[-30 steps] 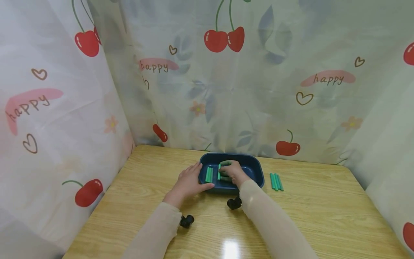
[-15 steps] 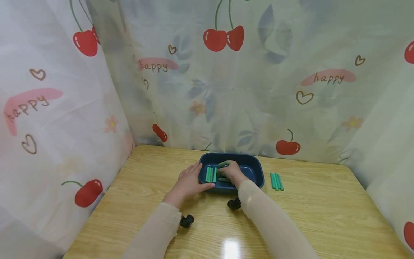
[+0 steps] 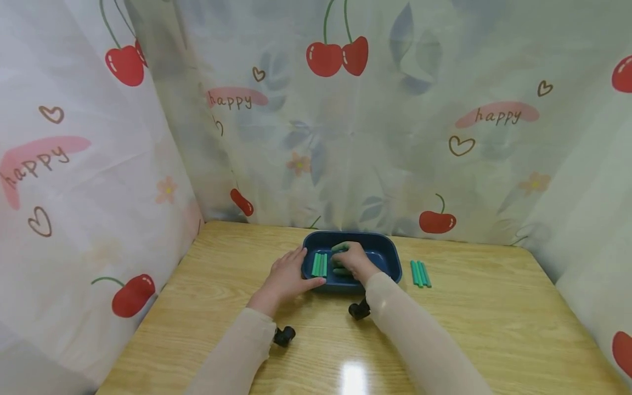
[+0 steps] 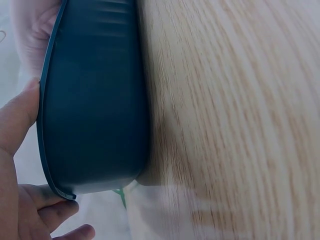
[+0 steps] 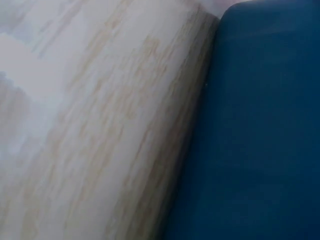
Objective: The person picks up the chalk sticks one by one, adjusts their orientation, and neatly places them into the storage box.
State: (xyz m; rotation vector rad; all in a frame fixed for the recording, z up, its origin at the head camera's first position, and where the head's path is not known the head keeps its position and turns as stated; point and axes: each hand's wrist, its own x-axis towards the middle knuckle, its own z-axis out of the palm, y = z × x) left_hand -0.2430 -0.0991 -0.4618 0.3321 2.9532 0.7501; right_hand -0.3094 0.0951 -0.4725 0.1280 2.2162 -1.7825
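A dark blue rectangular tray (image 3: 390, 253) stands on the wooden table. Several thin green sticks (image 3: 319, 265) lie side by side at its left end. My left hand (image 3: 286, 277) rests at the tray's left front corner, thumb on the front rim and fingers along the left end. In the left wrist view, the thumb and fingertips touch the tray's rim (image 4: 41, 115). My right hand (image 3: 353, 259) is inside the tray, just right of those sticks, with bent, parted fingers and no stick visible between them. The right wrist view shows the tray wall (image 5: 260, 125), not the hand.
More green sticks (image 3: 421, 274) lie on the table (image 3: 474, 318) to the right of the tray. Small black cameras (image 3: 359, 310) hang from both wrists. A cherry-printed curtain (image 3: 340, 137) closes off the back and both sides.
My right hand has set a green stick down beside the others and let it go. That stick now lies close against the row. My left hand has stayed at the tray.
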